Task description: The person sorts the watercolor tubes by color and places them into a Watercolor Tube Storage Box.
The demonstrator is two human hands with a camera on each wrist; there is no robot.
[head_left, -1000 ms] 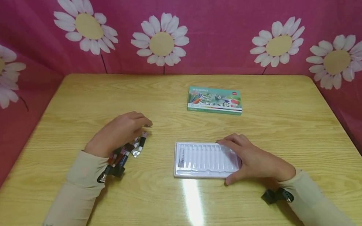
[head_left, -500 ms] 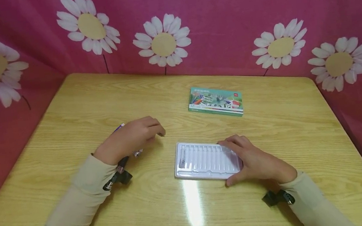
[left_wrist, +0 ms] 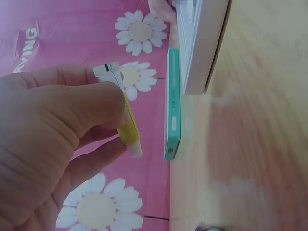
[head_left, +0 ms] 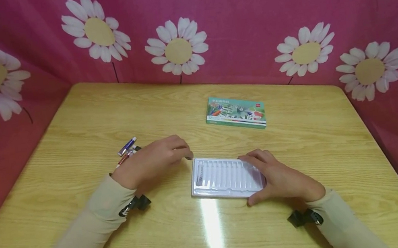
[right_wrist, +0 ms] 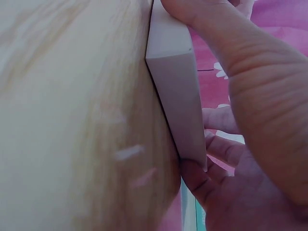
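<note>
In the left wrist view, my left hand point(left_wrist: 53, 115) pinches a small paint tube point(left_wrist: 129, 130) with a yellow band and a white cap between thumb and fingers. The head view has this left hand just off the upper left corner of a white slotted tray point(head_left: 224, 195), its body hiding the tube. One grey-labelled tube point(head_left: 200, 174) lies in the leftmost slot of the tray; the other slots hold nothing. My right hand point(head_left: 281, 176) grips the tray's right end, thumb on the near side and fingers on the far side, as the right wrist view confirms along the tray's wall point(right_wrist: 178, 101).
Several loose paint tubes lie left of the tray, partly behind my left hand, among them a blue one point(head_left: 127, 146) and a red one point(head_left: 124, 159). A green printed paint box point(head_left: 235, 113) lies farther back. A pink flowered curtain point(head_left: 232, 23) borders the table point(head_left: 294, 130).
My left hand has moved right from the loose tubes to the tray's corner, uncovering some tubes behind it. The right hand and the tray have stayed in place.
</note>
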